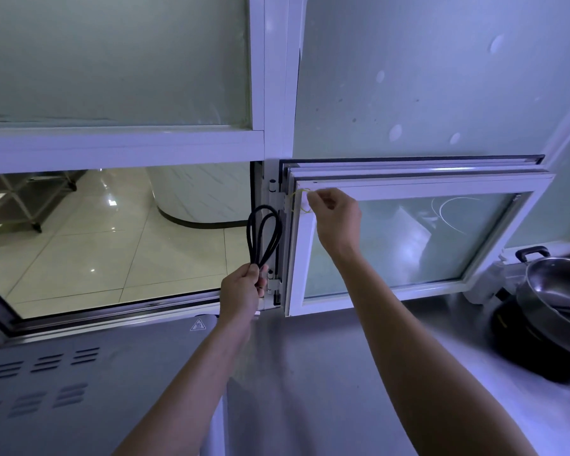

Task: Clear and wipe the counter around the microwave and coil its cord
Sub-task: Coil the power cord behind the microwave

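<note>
My left hand grips the black microwave cord, folded into upright loops that stand above my fist in front of the window post. My right hand is raised to the upper left corner of the open window sash and pinches a thin yellow rubber band there. The grey top of the microwave, with vent slots and a heat warning sticker, fills the lower left. Steel counter runs between my forearms and off to the right.
A steel wok with a black handle sits on a black cooker at the right edge. Behind the microwave an open serving hatch looks onto a tiled floor and a metal rack. Frosted glass panels rise above.
</note>
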Tool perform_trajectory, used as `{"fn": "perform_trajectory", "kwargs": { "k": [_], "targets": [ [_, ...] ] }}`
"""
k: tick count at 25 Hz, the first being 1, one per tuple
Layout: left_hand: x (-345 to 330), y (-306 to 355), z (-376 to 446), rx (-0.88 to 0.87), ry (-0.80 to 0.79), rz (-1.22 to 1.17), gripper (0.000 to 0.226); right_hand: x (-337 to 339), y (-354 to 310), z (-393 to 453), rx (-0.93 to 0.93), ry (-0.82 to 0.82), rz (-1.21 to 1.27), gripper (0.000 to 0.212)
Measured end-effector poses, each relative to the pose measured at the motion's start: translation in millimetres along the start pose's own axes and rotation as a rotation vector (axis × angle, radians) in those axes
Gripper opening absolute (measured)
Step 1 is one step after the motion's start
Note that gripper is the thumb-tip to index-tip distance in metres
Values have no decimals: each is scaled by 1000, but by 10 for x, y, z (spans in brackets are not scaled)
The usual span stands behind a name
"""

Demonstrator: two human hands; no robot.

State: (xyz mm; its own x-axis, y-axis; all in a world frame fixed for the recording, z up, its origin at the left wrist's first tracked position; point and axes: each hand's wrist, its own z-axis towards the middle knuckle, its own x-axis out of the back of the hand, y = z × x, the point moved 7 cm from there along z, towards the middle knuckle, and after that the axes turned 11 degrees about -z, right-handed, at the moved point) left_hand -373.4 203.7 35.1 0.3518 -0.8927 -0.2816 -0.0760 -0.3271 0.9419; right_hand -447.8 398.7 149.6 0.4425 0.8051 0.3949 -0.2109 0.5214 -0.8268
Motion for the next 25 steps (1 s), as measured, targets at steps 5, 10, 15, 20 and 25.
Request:
{"fn": "perform_trajectory", "kwargs": {
  "k": [5, 10, 15, 20, 25],
  "targets": [
    [103, -159, -253, 9, 4, 57, 32, 100, 634, -886, -338, -152, 343, 15],
    [181, -454, -456, 46, 26, 122, 31, 200, 1181, -1738, -641, -172, 556, 21],
    [250, -623, -548, 51, 11, 224, 33, 248, 1281, -2027, -718, -190, 654, 12],
    [262, -664, -548, 45, 6, 210, 33, 210, 1199, -2048, -708, -251, 725, 18],
    [313, -723, -511, 72, -9, 204, 32, 138, 1159, -2035, -678, -292, 751, 19]
  ]
}}
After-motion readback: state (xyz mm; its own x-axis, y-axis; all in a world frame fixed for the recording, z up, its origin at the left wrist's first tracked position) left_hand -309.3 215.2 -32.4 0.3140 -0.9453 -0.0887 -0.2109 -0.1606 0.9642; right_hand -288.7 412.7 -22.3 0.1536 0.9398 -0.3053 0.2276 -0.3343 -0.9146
